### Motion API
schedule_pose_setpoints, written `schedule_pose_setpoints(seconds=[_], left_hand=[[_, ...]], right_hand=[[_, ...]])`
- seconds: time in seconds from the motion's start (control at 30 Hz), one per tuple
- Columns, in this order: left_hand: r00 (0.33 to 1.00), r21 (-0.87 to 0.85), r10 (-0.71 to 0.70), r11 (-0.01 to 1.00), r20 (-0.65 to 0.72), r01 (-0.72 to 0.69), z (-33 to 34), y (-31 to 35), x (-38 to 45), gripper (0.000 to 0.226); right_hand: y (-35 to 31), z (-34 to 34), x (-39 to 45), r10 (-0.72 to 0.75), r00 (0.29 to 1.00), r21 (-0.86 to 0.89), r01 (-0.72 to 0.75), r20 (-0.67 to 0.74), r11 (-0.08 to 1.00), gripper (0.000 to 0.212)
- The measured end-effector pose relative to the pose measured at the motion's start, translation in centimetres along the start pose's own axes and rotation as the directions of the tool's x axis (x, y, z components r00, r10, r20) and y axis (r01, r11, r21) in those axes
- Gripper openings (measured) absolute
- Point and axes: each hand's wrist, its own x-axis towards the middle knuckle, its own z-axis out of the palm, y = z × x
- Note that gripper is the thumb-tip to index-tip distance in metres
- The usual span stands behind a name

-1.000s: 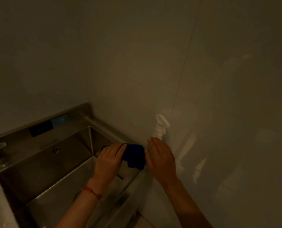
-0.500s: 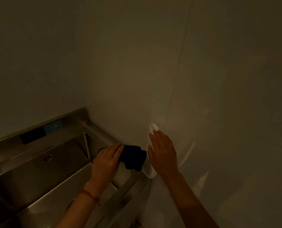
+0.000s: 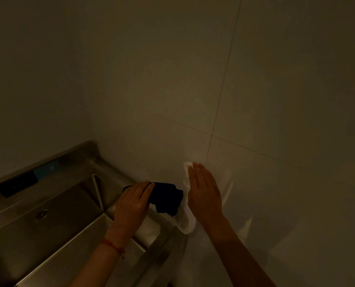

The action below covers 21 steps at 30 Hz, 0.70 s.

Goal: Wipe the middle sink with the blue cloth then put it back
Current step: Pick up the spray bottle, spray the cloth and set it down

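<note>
The dark blue cloth lies bunched on the right rim of the steel sink, next to the tiled wall, one end hanging over the rim. My left hand rests on its left part with straight fingers laid across the top; the thumb is hidden. My right hand is flat with straight fingers, just right of the cloth and in front of a white spray bottle. I cannot tell whether it touches the bottle.
The sink basin drops away at lower left, with a round overflow fitting on its back wall. A blue label and a black label sit on the backsplash. Pale tiled walls close the corner.
My right hand has slid forward over the spray bottle, now hiding most of it. My left hand stays on the cloth. The view has swung right, and the tap has left the frame.
</note>
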Motion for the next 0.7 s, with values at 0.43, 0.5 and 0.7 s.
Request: schedule_pose_setpoints(seconds=[0.43, 0.5, 0.7], left_hand=[[1.000, -0.014, -0.004, 1.000, -0.002, 0.004, 1.6, 0.1, 0.6, 0.036], [1.000, -0.009, -0.002, 1.000, -0.005, 0.002, 1.7, 0.0, 0.5, 0.032], [1.000, 0.005, -0.003, 1.000, -0.003, 0.003, 1.7, -0.1, 0.2, 0.028]], right_hand=[[0.0, 0.1, -0.4, -0.001, 0.999, -0.019, 0.002, 0.049, 1.000, 0.068], [0.0, 0.1, -0.3, -0.004, 0.999, -0.023, 0.005, 0.041, 1.000, 0.067], [-0.1, -0.1, -0.4, -0.006, 0.999, -0.030, 0.007, 0.038, 1.000, 0.066]])
